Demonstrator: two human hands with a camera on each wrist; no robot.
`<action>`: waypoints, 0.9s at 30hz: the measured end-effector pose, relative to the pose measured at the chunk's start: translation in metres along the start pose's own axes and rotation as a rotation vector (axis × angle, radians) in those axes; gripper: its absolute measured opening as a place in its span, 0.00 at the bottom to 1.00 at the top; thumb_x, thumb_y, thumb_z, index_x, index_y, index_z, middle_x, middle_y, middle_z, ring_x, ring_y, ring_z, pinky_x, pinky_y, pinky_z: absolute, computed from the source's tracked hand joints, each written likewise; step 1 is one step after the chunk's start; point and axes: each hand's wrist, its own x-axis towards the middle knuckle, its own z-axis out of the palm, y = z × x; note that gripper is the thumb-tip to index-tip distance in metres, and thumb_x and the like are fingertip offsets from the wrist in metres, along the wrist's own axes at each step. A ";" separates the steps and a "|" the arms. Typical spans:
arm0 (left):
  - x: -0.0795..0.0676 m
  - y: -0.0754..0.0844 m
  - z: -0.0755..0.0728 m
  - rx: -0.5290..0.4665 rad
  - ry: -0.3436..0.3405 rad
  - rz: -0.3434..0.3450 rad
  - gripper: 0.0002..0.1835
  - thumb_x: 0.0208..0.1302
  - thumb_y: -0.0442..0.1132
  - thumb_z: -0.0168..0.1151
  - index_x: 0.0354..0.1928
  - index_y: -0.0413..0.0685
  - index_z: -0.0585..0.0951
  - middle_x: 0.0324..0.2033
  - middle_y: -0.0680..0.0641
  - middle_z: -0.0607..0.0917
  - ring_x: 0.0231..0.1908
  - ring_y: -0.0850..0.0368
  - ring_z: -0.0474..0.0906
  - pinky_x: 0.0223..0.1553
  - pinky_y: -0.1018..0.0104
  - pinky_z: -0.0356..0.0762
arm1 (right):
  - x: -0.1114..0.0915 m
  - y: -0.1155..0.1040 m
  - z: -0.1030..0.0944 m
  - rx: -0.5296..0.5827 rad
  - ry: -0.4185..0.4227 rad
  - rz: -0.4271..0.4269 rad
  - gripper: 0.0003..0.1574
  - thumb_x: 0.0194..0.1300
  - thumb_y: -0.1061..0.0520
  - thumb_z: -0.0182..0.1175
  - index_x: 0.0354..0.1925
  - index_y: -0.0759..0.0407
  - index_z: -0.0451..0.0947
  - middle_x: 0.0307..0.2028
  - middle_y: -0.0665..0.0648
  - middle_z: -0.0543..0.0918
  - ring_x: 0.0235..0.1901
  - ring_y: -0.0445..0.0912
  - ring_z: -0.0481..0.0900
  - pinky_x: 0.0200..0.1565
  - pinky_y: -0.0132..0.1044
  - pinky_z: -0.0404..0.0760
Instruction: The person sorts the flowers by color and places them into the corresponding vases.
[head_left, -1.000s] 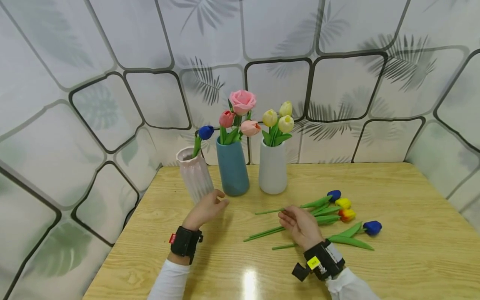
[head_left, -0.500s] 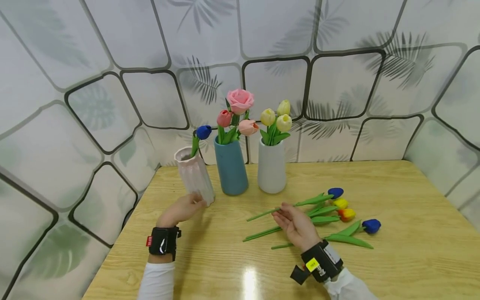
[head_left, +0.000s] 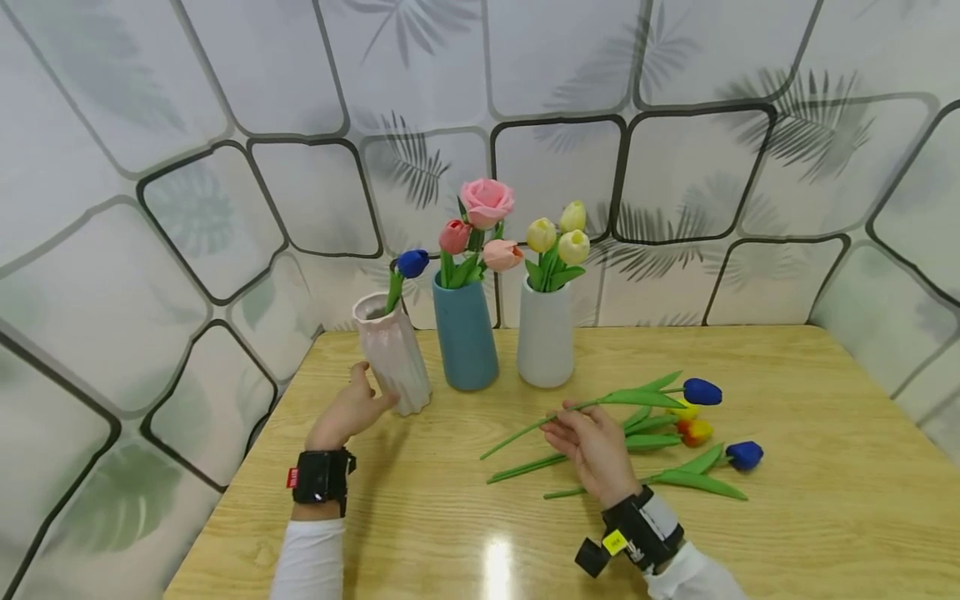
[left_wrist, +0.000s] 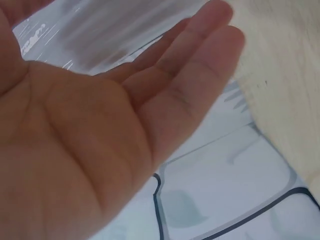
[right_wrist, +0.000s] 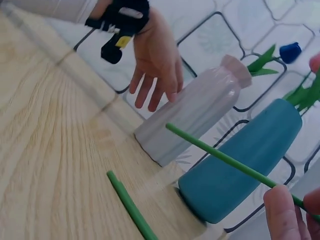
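Note:
My right hand (head_left: 600, 458) pinches the green stem of a blue tulip (head_left: 702, 392) between thumb and fingers. The stem slants over the other flowers, its bare end pointing left; in the right wrist view the stem (right_wrist: 220, 156) crosses in front of the vases. At the left, my left hand (head_left: 347, 415) is beside a pale pink ribbed vase (head_left: 392, 354), fingers extended and holding nothing. Its thumb is close to the vase wall; whether it touches cannot be told. One blue tulip (head_left: 412, 264) stands in that vase.
A blue vase (head_left: 465, 337) with pink flowers and a white vase (head_left: 545, 337) with pale yellow tulips stand to the right. On the table lie a yellow tulip (head_left: 684, 410), an orange-red tulip (head_left: 696, 432) and another blue tulip (head_left: 745, 456). A patterned backdrop rises behind.
My left hand has moved left to the pink vase's left side, its fingers spreading. My right hand has lifted the blue tulip off the pile, its stem end shifting left and its bloom right.

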 end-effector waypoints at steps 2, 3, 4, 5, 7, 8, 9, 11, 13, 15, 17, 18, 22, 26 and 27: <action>0.003 -0.001 0.001 -0.017 0.008 0.010 0.47 0.73 0.50 0.54 0.74 0.30 0.39 0.65 0.19 0.64 0.64 0.28 0.66 0.59 0.39 0.70 | -0.002 0.000 0.003 -0.042 0.002 -0.056 0.16 0.74 0.67 0.50 0.57 0.70 0.63 0.41 0.56 0.84 0.39 0.44 0.86 0.45 0.34 0.84; 0.004 -0.002 0.001 -0.024 0.010 0.014 0.47 0.73 0.50 0.55 0.75 0.30 0.39 0.65 0.19 0.64 0.65 0.28 0.65 0.59 0.39 0.69 | -0.002 0.000 0.004 -0.064 0.003 -0.090 0.16 0.74 0.67 0.50 0.56 0.71 0.64 0.41 0.57 0.84 0.40 0.45 0.87 0.45 0.35 0.84; 0.006 -0.002 0.002 -0.032 0.013 0.019 0.47 0.73 0.50 0.55 0.75 0.30 0.40 0.65 0.19 0.63 0.65 0.28 0.65 0.60 0.39 0.69 | -0.003 -0.001 0.006 -0.091 0.001 -0.128 0.15 0.74 0.67 0.51 0.56 0.72 0.66 0.40 0.57 0.85 0.40 0.46 0.87 0.45 0.37 0.84; 0.007 -0.002 0.002 -0.037 0.015 0.022 0.47 0.73 0.51 0.55 0.75 0.31 0.40 0.66 0.20 0.63 0.65 0.28 0.65 0.60 0.39 0.69 | -0.003 -0.002 0.008 -0.118 0.000 -0.168 0.14 0.74 0.66 0.51 0.54 0.72 0.68 0.40 0.57 0.85 0.41 0.47 0.87 0.45 0.38 0.84; 0.010 -0.002 0.003 -0.053 0.014 0.027 0.47 0.73 0.51 0.55 0.75 0.31 0.40 0.66 0.20 0.63 0.66 0.28 0.64 0.60 0.38 0.68 | -0.005 -0.004 0.014 -0.181 -0.005 -0.275 0.12 0.74 0.65 0.52 0.52 0.72 0.72 0.41 0.58 0.85 0.41 0.50 0.87 0.44 0.41 0.85; 0.011 -0.002 0.003 -0.062 0.014 0.026 0.47 0.73 0.51 0.55 0.75 0.32 0.40 0.67 0.20 0.62 0.66 0.28 0.63 0.61 0.38 0.68 | -0.005 -0.005 0.017 -0.210 -0.011 -0.335 0.12 0.74 0.64 0.52 0.50 0.72 0.73 0.41 0.58 0.85 0.41 0.51 0.87 0.43 0.42 0.85; 0.012 -0.002 0.003 -0.073 0.014 0.025 0.46 0.73 0.50 0.55 0.75 0.33 0.40 0.67 0.20 0.62 0.67 0.28 0.62 0.61 0.38 0.67 | -0.006 -0.006 0.021 -0.233 -0.020 -0.398 0.12 0.74 0.63 0.53 0.50 0.72 0.75 0.42 0.59 0.85 0.41 0.53 0.87 0.42 0.42 0.85; 0.013 -0.002 0.003 -0.090 0.016 0.028 0.46 0.73 0.50 0.55 0.75 0.33 0.39 0.68 0.21 0.60 0.68 0.28 0.61 0.62 0.38 0.66 | -0.006 -0.008 0.029 -0.274 -0.050 -0.535 0.12 0.74 0.64 0.53 0.49 0.73 0.77 0.42 0.62 0.85 0.40 0.52 0.87 0.41 0.42 0.85; 0.014 -0.003 0.003 -0.104 0.017 0.034 0.47 0.73 0.49 0.55 0.75 0.33 0.38 0.68 0.21 0.59 0.69 0.29 0.59 0.63 0.38 0.65 | -0.007 -0.010 0.040 -0.314 -0.090 -0.678 0.12 0.73 0.66 0.54 0.48 0.75 0.78 0.42 0.66 0.84 0.40 0.50 0.88 0.40 0.42 0.85; 0.014 -0.004 0.003 -0.121 0.021 0.039 0.47 0.73 0.49 0.55 0.75 0.33 0.37 0.69 0.22 0.58 0.69 0.29 0.58 0.65 0.38 0.63 | -0.007 -0.013 0.053 -0.358 -0.121 -0.800 0.12 0.72 0.67 0.55 0.48 0.75 0.79 0.41 0.68 0.84 0.39 0.46 0.87 0.39 0.41 0.85; 0.013 -0.005 0.004 -0.138 0.026 0.046 0.48 0.74 0.48 0.55 0.75 0.33 0.35 0.70 0.22 0.56 0.70 0.29 0.56 0.66 0.38 0.61 | -0.006 -0.017 0.068 -0.403 -0.144 -0.903 0.11 0.71 0.69 0.55 0.48 0.74 0.80 0.41 0.69 0.84 0.39 0.46 0.87 0.40 0.39 0.85; 0.013 -0.006 0.004 -0.152 0.029 0.047 0.48 0.74 0.48 0.55 0.76 0.34 0.34 0.71 0.22 0.55 0.70 0.29 0.56 0.66 0.38 0.61 | -0.005 -0.021 0.075 -0.419 -0.155 -0.951 0.11 0.71 0.69 0.56 0.48 0.73 0.80 0.40 0.69 0.85 0.39 0.47 0.87 0.41 0.38 0.85; 0.015 -0.008 0.007 -0.196 0.052 0.048 0.50 0.73 0.46 0.56 0.76 0.37 0.31 0.72 0.23 0.52 0.68 0.28 0.59 0.64 0.38 0.63 | -0.003 -0.037 0.107 -0.465 -0.204 -1.074 0.12 0.69 0.71 0.56 0.48 0.72 0.81 0.42 0.67 0.86 0.40 0.55 0.87 0.43 0.36 0.84; 0.017 -0.009 0.010 -0.211 0.073 0.065 0.50 0.72 0.43 0.58 0.76 0.37 0.32 0.72 0.23 0.52 0.68 0.30 0.60 0.64 0.39 0.65 | -0.001 -0.051 0.133 -0.508 -0.244 -1.128 0.13 0.70 0.70 0.56 0.51 0.73 0.80 0.45 0.67 0.86 0.43 0.57 0.86 0.44 0.36 0.84; 0.017 -0.010 0.010 -0.212 0.074 0.073 0.49 0.72 0.43 0.58 0.76 0.36 0.33 0.72 0.23 0.52 0.69 0.30 0.59 0.64 0.39 0.64 | 0.000 -0.053 0.139 -0.518 -0.251 -1.134 0.13 0.71 0.69 0.56 0.51 0.73 0.80 0.46 0.67 0.86 0.43 0.57 0.86 0.45 0.37 0.84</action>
